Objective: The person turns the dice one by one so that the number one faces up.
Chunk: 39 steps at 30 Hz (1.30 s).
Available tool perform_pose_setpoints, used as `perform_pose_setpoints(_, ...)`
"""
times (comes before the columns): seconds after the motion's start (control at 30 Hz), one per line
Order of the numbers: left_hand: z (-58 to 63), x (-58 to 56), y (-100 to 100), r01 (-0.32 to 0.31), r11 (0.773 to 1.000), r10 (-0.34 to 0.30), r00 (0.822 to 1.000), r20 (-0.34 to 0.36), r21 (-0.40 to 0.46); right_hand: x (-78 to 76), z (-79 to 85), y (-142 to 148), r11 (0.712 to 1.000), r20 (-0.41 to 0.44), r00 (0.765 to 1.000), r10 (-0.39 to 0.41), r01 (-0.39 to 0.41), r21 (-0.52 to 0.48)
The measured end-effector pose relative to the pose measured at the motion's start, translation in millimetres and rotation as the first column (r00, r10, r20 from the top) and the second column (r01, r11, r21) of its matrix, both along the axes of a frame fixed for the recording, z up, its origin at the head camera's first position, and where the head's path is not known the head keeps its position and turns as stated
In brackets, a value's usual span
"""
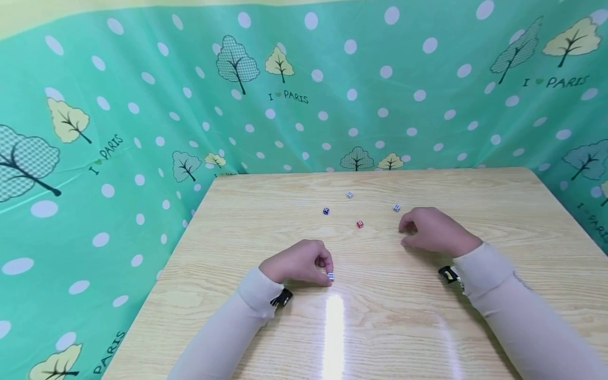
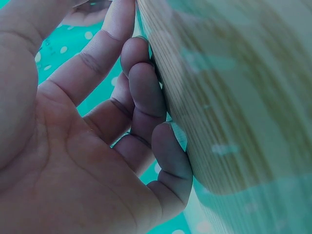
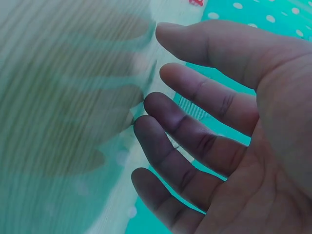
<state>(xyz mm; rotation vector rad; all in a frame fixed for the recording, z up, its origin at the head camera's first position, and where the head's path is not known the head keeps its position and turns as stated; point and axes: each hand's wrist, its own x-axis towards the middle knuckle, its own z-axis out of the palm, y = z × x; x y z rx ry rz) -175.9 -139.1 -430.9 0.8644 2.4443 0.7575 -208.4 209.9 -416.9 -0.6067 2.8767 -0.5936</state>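
Between thumb and index finger, my left hand (image 1: pixel 300 262) pinches a white die (image 1: pixel 331 276) with dark pips, down at the tabletop. The left wrist view shows the other fingers bent against the wood, while the die itself is out of sight there. My right hand (image 1: pixel 433 230) holds nothing; its fingers are loosely curved, with thumb and fingertips apart, low over the table. Nearest to it lies another white die (image 1: pixel 396 208), just beyond the fingers. To its left is a red die (image 1: pixel 360 224), partly seen at the top of the right wrist view.
A dark blue die (image 1: pixel 326 211) and a further white die (image 1: pixel 350 195) lie toward the back of the wooden table (image 1: pixel 228 211). Green dotted cloth (image 1: pixel 294 137) hangs behind the table and along both sides. A bright light reflection crosses the front of the tabletop.
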Motion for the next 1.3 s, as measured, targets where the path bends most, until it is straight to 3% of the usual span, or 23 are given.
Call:
perform_pose_setpoints(0.67, 2.5, 1.3, -0.3, -0.002, 1.000, 0.002, 1.000, 0.013, 0.003, -19.7, -5.7, -62.1, 1.000, -0.084, 0.996, 0.007, -0.005, 0.025)
perform_pose_setpoints(1.3, 3.3, 0.1, 0.7, -0.008, 1.000, 0.008, 1.000, 0.009, 0.000, -26.3, -3.4, -90.9, 1.000, -0.108, 0.994, 0.024, -0.023, 0.010)
